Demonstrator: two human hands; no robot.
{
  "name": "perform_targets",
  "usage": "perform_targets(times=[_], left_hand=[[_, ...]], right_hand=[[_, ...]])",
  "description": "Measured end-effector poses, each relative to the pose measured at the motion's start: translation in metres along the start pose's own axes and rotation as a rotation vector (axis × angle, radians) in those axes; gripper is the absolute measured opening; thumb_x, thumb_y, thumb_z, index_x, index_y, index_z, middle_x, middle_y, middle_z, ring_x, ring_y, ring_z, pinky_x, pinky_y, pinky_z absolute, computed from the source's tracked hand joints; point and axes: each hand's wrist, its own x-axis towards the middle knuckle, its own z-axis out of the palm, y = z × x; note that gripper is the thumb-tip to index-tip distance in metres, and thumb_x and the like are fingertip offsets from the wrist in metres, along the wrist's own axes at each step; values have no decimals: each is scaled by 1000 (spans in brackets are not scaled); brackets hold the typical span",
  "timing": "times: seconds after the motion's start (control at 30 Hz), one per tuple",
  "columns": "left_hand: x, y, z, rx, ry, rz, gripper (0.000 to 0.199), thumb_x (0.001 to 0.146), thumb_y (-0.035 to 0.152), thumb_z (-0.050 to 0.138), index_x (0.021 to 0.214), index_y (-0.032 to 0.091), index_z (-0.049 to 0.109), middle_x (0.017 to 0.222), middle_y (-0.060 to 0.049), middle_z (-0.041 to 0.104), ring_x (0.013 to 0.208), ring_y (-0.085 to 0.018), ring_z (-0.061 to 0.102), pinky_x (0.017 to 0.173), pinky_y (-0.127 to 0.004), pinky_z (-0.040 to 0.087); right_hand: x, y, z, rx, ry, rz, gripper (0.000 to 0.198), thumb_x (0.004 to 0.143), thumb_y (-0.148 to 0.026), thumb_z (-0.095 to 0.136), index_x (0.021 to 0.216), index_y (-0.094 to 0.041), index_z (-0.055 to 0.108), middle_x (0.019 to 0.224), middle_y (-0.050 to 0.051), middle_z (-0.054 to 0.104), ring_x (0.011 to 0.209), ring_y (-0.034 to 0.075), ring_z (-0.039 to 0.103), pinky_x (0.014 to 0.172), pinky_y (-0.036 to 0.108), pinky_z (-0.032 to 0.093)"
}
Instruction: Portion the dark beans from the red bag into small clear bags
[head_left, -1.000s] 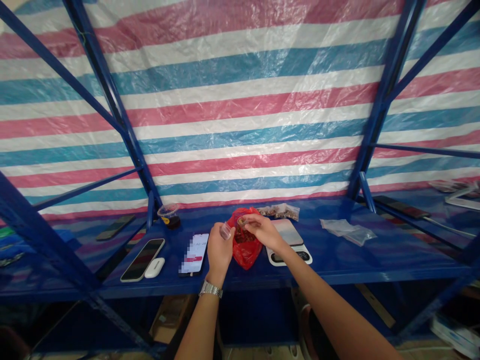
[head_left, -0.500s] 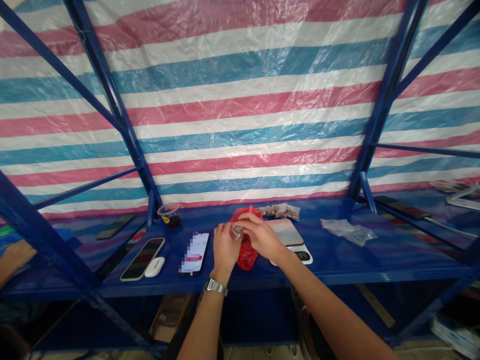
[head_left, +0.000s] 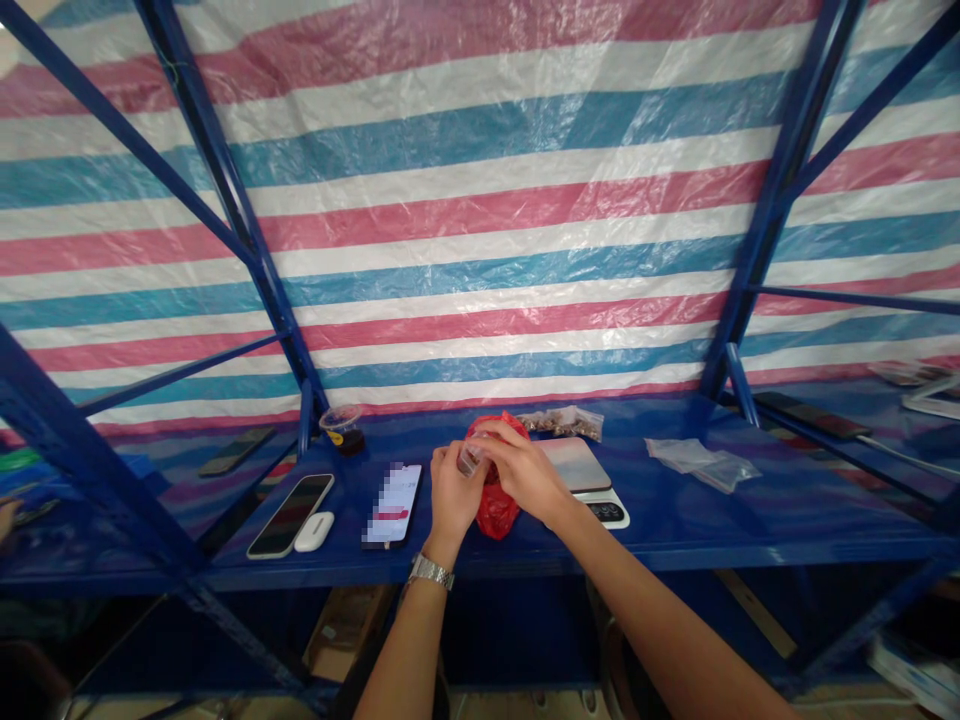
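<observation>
Over a red plastic bag (head_left: 496, 515), my left hand (head_left: 454, 492) is closed on a small clear plastic bag (head_left: 470, 459). The fingers of my right hand (head_left: 521, 467) are bent round the same clear bag from the right, and its contents are too small to tell. Beneath both hands the red bag lies open, with its inside largely hidden. Just right of my right hand stands a kitchen scale (head_left: 581, 466) with a metal plate. Filled clear bags of small brown pieces (head_left: 562, 421) lie behind the scale.
Flat clear bags (head_left: 703, 462) lie to the right on the blue shelf (head_left: 667, 530). On the left are a lit phone (head_left: 394, 505), a dark phone (head_left: 291, 516), a white earbud case (head_left: 314, 532) and a plastic cup with dark liquid (head_left: 344, 434). Blue posts (head_left: 750, 260) flank the space.
The view has shifted slightly, while both my hands stay on the small clear bag over the red bag. At the far left, another person's hand has drawn back towards the edge of view.
</observation>
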Motion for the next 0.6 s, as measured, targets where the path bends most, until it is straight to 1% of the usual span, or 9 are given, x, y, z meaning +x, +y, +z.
perform_targets(times=[0.07,0.17,0.23,0.3,0.4,0.47,0.53,0.57,0.6], left_hand=[[1,1,0,-91,33,-16,8,83,27,72,88,22,67,86,-3,60,91,-22,56,85,-33,45],[2,3,2,-247,90,-48,14,85,33,72,91,21,66,88,-2,62,85,-19,56,81,-29,45],[4,4,5,-363,74,-79,19,88,38,70,93,21,64,86,-1,61,81,-16,56,78,-27,45],[6,4,6,-440,49,-130,23,89,42,69,96,21,62,84,1,61,77,-14,55,76,-26,46],[9,-1,3,-374,141,-272,24,90,43,67,96,21,60,83,2,61,76,-14,57,76,-27,47],[6,-7,-3,-298,204,-362,20,89,39,66,92,20,59,80,0,62,74,-16,57,75,-29,46],[-1,-12,-10,-243,171,-391,20,82,34,74,82,20,59,74,0,61,71,-18,57,72,-31,44],[-7,-14,-13,-204,132,-399,23,77,33,79,78,21,59,71,0,60,68,-18,57,69,-31,42],[-13,-15,-15,-117,66,-411,27,75,37,80,77,21,59,70,0,59,67,-19,57,67,-31,42]], right_hand=[[0,0,1,31,61,1,50,95,-5,46,133,-29,67,139,8,60,125,21,61,108,39,51],[2,-1,2,75,189,22,44,100,-11,47,134,-30,66,137,8,61,127,21,60,112,38,48],[3,-2,2,90,245,37,44,100,-12,46,134,-31,66,136,7,60,129,21,58,115,37,45],[3,-1,0,92,257,49,44,100,-12,46,134,-31,66,135,7,60,129,20,57,116,36,44],[2,6,-1,66,174,86,43,97,-8,49,131,-27,67,132,8,62,126,20,58,113,35,45],[-1,16,-1,9,61,140,44,91,-2,50,125,-23,70,127,9,64,121,21,61,109,34,47],[-5,28,-1,-80,-71,209,48,83,4,50,118,-20,72,122,9,67,114,21,64,103,33,48],[-8,33,-1,-126,-137,245,50,79,6,51,116,-19,74,120,9,68,111,22,65,101,32,49],[-10,38,-2,-167,-195,277,52,76,7,52,115,-19,74,119,9,69,109,22,66,99,31,49]])
